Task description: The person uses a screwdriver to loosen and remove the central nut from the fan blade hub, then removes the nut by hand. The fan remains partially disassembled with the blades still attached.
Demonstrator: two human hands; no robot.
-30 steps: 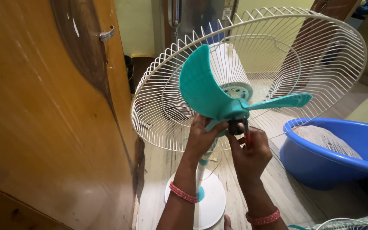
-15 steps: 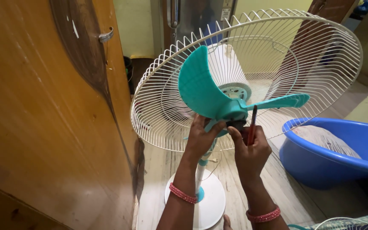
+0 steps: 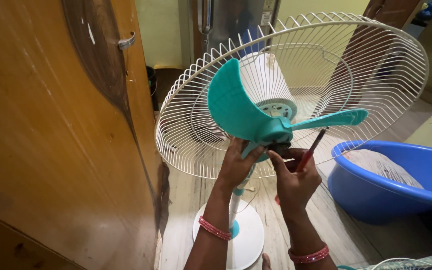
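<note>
Wooden door (image 3: 51, 125), hands on fan blade (image 3: 246, 115)

Two bare forearms in view, no sleeves. Left hand (image 3: 237, 165): no rings or watch visible; pink beaded bangle (image 3: 214, 227) on the wrist, narrow, with a sparkly textured surface. Right hand (image 3: 296, 182): matching pink bangle (image 3: 308, 256) on its wrist, same beaded look. No gloves. Nails short and plain, as far as visible.

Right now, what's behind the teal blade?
Behind the blade sit the white rear grille and the white motor housing. The shaft at the hub is hidden by the blade.
</note>
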